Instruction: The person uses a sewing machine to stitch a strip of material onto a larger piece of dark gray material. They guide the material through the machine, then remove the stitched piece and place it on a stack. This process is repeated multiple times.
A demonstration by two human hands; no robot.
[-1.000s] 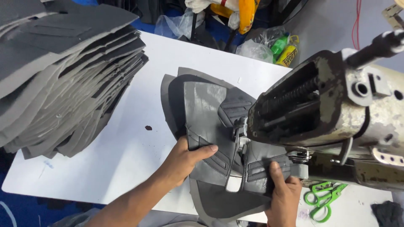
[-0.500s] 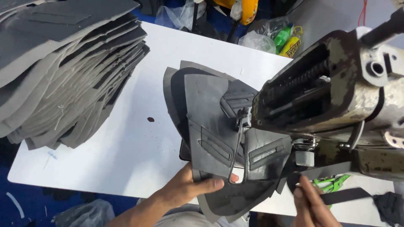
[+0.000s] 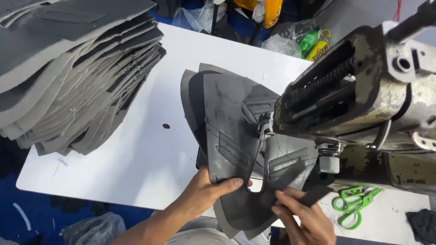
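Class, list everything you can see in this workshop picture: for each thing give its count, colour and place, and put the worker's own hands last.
Sewing machine: one, worn cream and dark metal, right side of the table.
Stitched panel piece: one, dark grey, under the machine's head at the table's middle.
Stack of cut panels: one tall pile, grey, top left of the table.
Table: one, white, beneath everything.
Snips: one pair, green handles, on the table below the machine.
Plastic bags with bottles: a cluster, clear with green and yellow, beyond the table's far edge.
Left hand: holds the piece's near edge, thumb on top.
Right hand: fingers on the piece's lower right edge.
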